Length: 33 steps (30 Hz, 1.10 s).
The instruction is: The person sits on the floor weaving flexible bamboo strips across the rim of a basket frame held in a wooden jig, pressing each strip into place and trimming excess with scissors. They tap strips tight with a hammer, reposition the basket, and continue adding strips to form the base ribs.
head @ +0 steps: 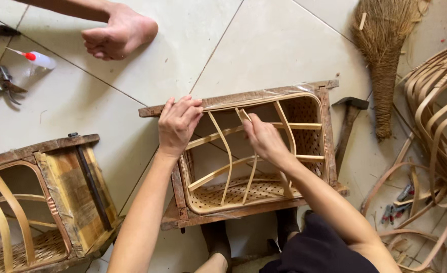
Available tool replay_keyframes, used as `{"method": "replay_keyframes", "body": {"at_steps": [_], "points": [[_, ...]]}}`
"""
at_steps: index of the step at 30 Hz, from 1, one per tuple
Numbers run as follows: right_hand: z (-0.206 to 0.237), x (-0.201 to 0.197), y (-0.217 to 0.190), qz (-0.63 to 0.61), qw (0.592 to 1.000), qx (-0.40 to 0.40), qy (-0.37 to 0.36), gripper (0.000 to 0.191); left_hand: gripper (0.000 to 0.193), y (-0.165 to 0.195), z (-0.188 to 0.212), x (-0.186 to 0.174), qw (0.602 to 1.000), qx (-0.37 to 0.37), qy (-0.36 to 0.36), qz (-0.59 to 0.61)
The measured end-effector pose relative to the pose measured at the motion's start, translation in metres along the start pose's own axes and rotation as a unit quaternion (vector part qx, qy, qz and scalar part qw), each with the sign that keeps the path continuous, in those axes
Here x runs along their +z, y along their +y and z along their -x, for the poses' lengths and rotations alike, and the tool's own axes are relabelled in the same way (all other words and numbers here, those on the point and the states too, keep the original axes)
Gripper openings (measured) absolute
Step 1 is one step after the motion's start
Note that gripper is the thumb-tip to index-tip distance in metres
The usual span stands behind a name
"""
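Head view: pale tiled floor (264,45); left hand (178,124) grips wooden frame (243,96), right hand (264,139) pinches bamboo strip (243,115).

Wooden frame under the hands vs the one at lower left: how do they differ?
The centre frame sits fully in view; the lower-left frame is cut off by the picture edge. The left hand grips the centre frame's rim and the right hand pinches a bamboo strip in it; no hand touches the lower-left frame. Both hold bent bamboo strips over woven cane.

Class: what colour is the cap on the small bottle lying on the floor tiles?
Red, on the small bottle; head view.
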State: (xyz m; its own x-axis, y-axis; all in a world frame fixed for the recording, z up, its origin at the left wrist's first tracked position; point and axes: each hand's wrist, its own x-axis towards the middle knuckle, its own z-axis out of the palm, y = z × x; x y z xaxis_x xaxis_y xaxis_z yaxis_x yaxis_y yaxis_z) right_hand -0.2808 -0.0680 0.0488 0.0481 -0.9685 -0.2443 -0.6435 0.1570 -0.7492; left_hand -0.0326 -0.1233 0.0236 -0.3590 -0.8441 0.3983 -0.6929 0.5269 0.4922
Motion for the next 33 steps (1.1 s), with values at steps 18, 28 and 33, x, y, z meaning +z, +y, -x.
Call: {"method": "replay_keyframes", "body": {"at_steps": [18, 28, 33], "points": [[0.0, 0.056, -0.01, -0.015, 0.996, -0.08, -0.032, 0.025, 0.016, -0.004, 0.004, 0.002, 1.0, -0.008, -0.019, 0.017], [0.037, -0.095, -0.039, 0.094, 0.995, -0.034, -0.03, 0.031, 0.016, -0.009, 0.003, 0.009, 0.999, -0.032, -0.013, 0.029], [0.015, -0.099, 0.014, 0.139, 0.987, 0.06, -0.063, 0.006, 0.015, -0.002, 0.002, 0.003, 1.0, 0.019, 0.002, 0.02]]}}
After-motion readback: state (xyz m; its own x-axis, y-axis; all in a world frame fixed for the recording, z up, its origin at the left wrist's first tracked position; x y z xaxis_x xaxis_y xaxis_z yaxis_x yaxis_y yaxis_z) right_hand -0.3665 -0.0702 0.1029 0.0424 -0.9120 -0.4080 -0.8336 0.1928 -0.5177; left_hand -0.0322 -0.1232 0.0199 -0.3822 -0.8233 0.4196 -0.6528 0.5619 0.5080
